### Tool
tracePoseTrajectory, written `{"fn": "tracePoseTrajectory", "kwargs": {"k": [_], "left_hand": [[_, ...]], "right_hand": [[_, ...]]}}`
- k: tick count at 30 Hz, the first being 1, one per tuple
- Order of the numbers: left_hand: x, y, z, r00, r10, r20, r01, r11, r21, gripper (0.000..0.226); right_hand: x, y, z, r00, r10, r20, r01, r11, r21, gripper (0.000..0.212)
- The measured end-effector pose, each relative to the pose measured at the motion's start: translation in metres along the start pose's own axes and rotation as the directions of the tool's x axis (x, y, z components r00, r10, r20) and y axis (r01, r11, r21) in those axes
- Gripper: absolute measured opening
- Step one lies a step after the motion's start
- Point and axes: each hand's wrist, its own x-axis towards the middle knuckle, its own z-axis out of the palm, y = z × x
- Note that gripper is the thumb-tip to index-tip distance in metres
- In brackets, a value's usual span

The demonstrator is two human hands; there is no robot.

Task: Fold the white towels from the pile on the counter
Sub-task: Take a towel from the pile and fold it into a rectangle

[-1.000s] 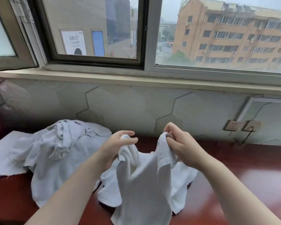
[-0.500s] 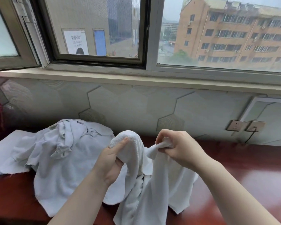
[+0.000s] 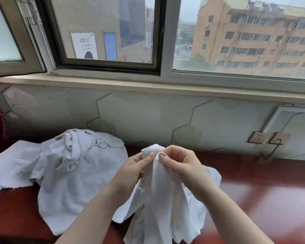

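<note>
The right half of the counter (image 3: 264, 194) lies bare, open room for a hand. On the left, the pile (image 3: 74, 166) of white towels covers the surface up to the far wall (image 3: 148, 117). A plugged socket (image 3: 279, 139) with its cord sits far right.

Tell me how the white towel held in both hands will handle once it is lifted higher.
Probably floppy: the white towel hangs in loose folds below the left hand and right hand. Likely light, since pinching fingertips carry it. Its trailing edges may drag across the counter.
</note>
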Motion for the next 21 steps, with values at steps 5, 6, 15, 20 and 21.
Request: {"fn": "tracePoseTrajectory", "kwargs": {"k": [5, 6, 15, 20, 21], "left_hand": [[-0.005, 0.000, 0.003, 0.999, 0.024, 0.035, -0.026, 0.998, 0.064, 0.038], [-0.006, 0.000, 0.004, 0.998, 0.042, 0.050, -0.046, 0.996, 0.075, 0.036], [-0.001, 0.009, 0.001, 0.977, 0.181, 0.111, -0.207, 0.929, 0.308, 0.023], [0.008, 0.015, 0.002, 0.906, 0.416, -0.076, -0.341, 0.826, 0.449, 0.024], [0.009, 0.018, 0.000, 0.849, 0.506, -0.154, -0.379, 0.784, 0.491, 0.023]], "right_hand": [[0.001, 0.007, 0.014, 0.913, -0.227, -0.339, 0.086, 0.919, -0.385, 0.021], [0.001, 0.007, 0.015, 0.906, -0.233, -0.353, 0.079, 0.913, -0.400, 0.023], [0.004, 0.012, 0.013, 0.965, -0.064, -0.255, 0.007, 0.976, -0.217, 0.032], [0.002, 0.027, 0.008, 0.998, -0.061, -0.024, 0.056, 0.983, -0.177, 0.011], [0.000, 0.032, 0.005, 0.999, -0.035, 0.013, 0.037, 0.977, -0.208, 0.014]]}}
